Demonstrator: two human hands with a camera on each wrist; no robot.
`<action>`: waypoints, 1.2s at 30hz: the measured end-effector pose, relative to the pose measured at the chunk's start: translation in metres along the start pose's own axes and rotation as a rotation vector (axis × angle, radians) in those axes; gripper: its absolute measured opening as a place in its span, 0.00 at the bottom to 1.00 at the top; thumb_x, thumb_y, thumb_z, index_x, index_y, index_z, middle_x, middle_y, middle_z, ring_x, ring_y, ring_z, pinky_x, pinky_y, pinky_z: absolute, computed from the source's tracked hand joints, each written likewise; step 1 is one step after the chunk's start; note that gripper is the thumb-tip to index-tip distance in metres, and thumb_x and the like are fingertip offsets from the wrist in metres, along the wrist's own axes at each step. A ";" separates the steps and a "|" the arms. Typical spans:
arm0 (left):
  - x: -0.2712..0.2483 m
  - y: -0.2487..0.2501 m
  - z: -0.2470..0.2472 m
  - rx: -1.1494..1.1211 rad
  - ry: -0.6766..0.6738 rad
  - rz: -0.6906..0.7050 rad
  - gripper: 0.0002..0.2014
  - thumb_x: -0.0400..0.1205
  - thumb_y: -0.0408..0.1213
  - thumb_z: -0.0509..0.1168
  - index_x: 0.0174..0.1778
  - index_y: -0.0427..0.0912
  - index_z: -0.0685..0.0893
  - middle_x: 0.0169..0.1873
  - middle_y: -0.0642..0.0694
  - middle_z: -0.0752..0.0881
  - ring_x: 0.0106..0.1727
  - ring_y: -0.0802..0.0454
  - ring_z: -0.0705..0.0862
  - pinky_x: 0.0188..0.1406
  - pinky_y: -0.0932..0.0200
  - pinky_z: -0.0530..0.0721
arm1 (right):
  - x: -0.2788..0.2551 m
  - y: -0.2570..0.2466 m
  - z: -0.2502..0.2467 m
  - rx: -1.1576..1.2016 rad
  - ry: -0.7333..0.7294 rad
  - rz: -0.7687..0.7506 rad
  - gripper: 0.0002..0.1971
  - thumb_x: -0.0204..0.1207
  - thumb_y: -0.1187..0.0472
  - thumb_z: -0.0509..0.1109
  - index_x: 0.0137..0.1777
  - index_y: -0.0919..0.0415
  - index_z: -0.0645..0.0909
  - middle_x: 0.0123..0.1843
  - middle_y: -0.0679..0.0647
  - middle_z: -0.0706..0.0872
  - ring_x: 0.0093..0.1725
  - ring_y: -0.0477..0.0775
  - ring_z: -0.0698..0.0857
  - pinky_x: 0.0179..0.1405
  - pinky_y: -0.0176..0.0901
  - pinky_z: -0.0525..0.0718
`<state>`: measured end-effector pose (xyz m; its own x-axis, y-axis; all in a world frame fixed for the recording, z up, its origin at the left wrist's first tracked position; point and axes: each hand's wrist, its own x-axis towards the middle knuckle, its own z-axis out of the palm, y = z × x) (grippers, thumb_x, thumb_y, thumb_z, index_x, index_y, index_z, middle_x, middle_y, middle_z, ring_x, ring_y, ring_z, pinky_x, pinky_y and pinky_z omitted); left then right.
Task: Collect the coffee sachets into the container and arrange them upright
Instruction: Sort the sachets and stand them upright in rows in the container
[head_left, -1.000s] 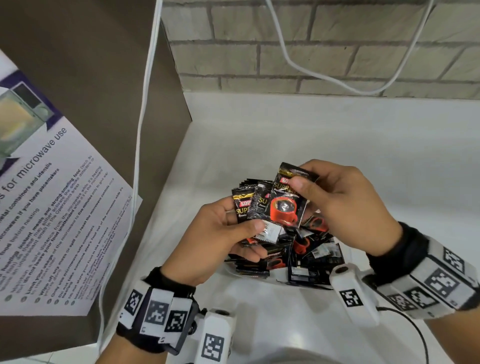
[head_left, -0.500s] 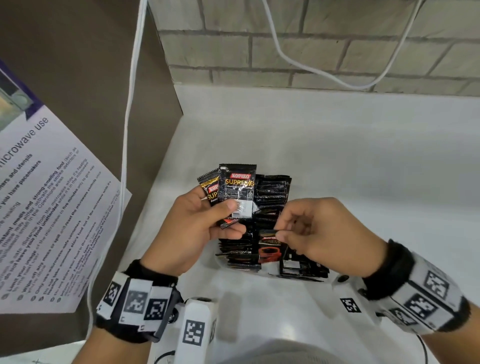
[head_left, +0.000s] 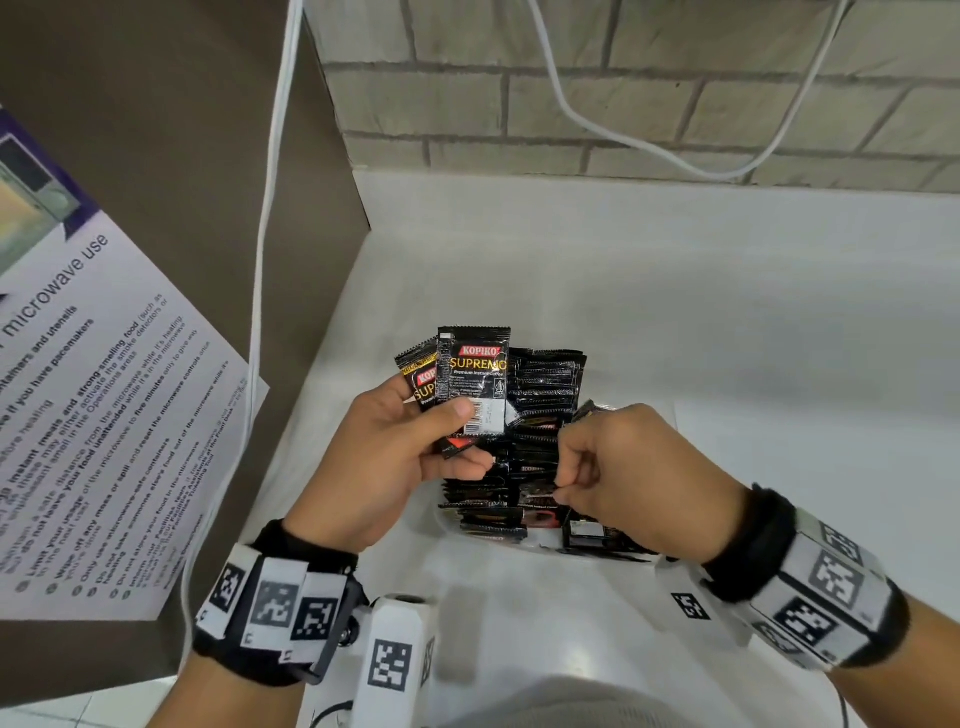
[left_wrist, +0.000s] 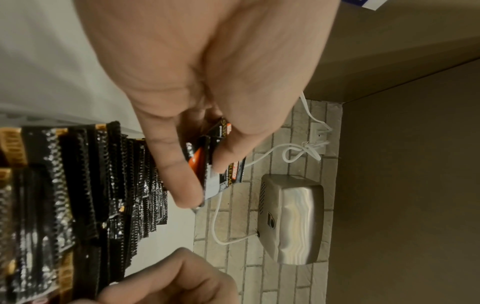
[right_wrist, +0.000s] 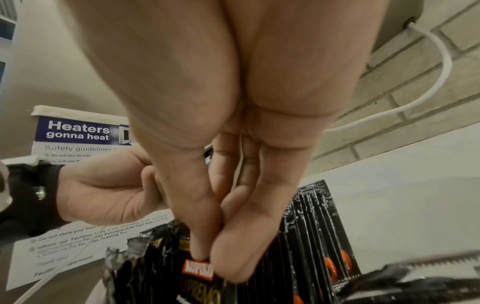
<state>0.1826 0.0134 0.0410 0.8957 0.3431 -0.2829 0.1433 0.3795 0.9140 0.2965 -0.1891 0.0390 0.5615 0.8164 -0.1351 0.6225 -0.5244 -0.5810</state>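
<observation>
1. I see my left hand (head_left: 400, 457) raised over the white countertop (head_left: 727, 322), thumb pressed on the front of a small fan of black foil Kopiko Supremo coffee sachets (head_left: 470, 384), with the fingers curled behind them. At least two overlap there, the front one upright with its barcode under my thumb.
2. In the left wrist view the same held sachets (left_wrist: 221, 162) sit pinched between thumb and fingers, an orange patch showing on one.
3. My right hand (head_left: 623, 467) is low over the packed pile of black sachets (head_left: 545, 405), thumb and forefinger closed narrowly on the top edge of one sachet in the pile.
4. The right wrist view confirms it: my fingertips (right_wrist: 228, 257) meet on a black sachet with a red Kopiko label (right_wrist: 200, 273).
5. Most sachets in the pile stand on edge in tight rows, serrated tops up; a few at the near right lie flat or tilted.
6. I cannot make out the container's walls clearly; only a pale rim shows under the near side of the pile.
7. A white cable (head_left: 270, 260) hangs down the brown side panel (head_left: 156, 130) beside a printed microwave-use notice (head_left: 93, 415).
8. A brushed-metal wall unit (left_wrist: 291, 218) is mounted on the brick wall (head_left: 623, 78).
</observation>
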 end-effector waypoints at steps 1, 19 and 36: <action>0.000 0.000 0.000 0.002 0.004 -0.003 0.19 0.76 0.34 0.72 0.62 0.34 0.84 0.44 0.35 0.92 0.31 0.41 0.90 0.30 0.56 0.90 | 0.001 -0.001 -0.001 -0.005 0.003 0.003 0.09 0.68 0.64 0.83 0.35 0.53 0.86 0.31 0.45 0.87 0.38 0.41 0.85 0.37 0.27 0.79; -0.003 0.000 0.012 0.230 -0.087 0.118 0.17 0.84 0.27 0.71 0.69 0.41 0.85 0.43 0.51 0.93 0.37 0.60 0.88 0.33 0.67 0.82 | 0.007 -0.025 -0.038 0.645 0.215 0.058 0.12 0.72 0.43 0.77 0.48 0.49 0.87 0.39 0.57 0.88 0.30 0.55 0.87 0.31 0.52 0.86; -0.006 0.000 0.016 -0.019 -0.180 -0.078 0.17 0.89 0.23 0.56 0.71 0.36 0.81 0.54 0.31 0.89 0.36 0.32 0.90 0.31 0.50 0.90 | 0.008 -0.010 -0.047 0.765 0.287 -0.210 0.11 0.69 0.78 0.76 0.42 0.61 0.90 0.55 0.57 0.87 0.48 0.60 0.87 0.42 0.47 0.85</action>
<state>0.1840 -0.0022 0.0474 0.9433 0.1535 -0.2945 0.2087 0.4159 0.8852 0.3209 -0.1888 0.0817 0.6566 0.7312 0.1851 0.2464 0.0241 -0.9689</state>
